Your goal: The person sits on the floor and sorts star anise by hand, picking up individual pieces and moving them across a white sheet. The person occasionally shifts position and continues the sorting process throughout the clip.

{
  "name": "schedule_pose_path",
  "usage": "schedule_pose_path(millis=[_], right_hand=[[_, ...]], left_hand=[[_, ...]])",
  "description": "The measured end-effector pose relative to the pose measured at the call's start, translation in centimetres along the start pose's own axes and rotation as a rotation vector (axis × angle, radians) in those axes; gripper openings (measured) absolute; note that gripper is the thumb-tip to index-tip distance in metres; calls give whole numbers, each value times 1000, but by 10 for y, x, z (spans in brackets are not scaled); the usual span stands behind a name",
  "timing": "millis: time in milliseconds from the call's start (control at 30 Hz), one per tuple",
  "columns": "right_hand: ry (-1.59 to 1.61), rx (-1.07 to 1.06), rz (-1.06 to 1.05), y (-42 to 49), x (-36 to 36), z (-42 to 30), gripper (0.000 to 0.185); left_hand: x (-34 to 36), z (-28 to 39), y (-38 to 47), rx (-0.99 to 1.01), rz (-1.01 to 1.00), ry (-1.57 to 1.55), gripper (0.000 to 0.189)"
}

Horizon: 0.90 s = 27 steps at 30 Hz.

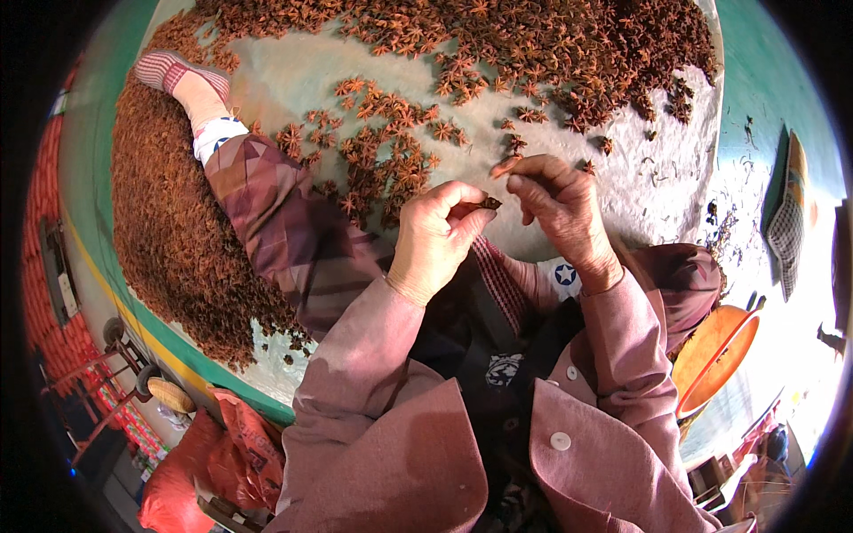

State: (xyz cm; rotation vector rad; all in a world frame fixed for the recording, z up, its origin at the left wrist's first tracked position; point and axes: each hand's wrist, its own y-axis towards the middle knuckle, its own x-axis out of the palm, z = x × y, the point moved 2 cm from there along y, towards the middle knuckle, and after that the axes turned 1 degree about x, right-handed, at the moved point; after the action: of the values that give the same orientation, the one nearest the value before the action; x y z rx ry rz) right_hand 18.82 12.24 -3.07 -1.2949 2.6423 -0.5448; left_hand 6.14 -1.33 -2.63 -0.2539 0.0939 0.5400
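Note:
My left hand pinches a small dark star anise piece between thumb and fingertips. Close by on the right, my right hand has its thumb and index finger nearly together; whether something small is between them cannot be told. Beneath and ahead of both hands, loose star anise pods lie scattered on a pale sheet. A larger spread of star anise covers the sheet's far side.
A dense heap of brown star anise lies along my outstretched leg. An orange basin stands at the right, near my bent knee. Further right is a checkered cloth item. Red sacks and a wheeled metal cart are at lower left.

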Motion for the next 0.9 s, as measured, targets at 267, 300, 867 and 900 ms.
schedule_pose_path(millis=[267, 300, 867, 900], right_hand=[[-117, -120, -158, -22, 9, -13, 34], [-161, -163, -133, -26, 8, -15, 33], [-446, -453, -342, -46, 25, -22, 18], [-440, -428, -284, -54, 21, -25, 22]], left_hand=[[-7, 12, -8, 183, 4, 199, 17], [-7, 11, -9, 167, -30, 166, 18], [-32, 54, -39, 162, -211, 385, 56], [-17, 47, -38, 236, -321, 326, 45]])
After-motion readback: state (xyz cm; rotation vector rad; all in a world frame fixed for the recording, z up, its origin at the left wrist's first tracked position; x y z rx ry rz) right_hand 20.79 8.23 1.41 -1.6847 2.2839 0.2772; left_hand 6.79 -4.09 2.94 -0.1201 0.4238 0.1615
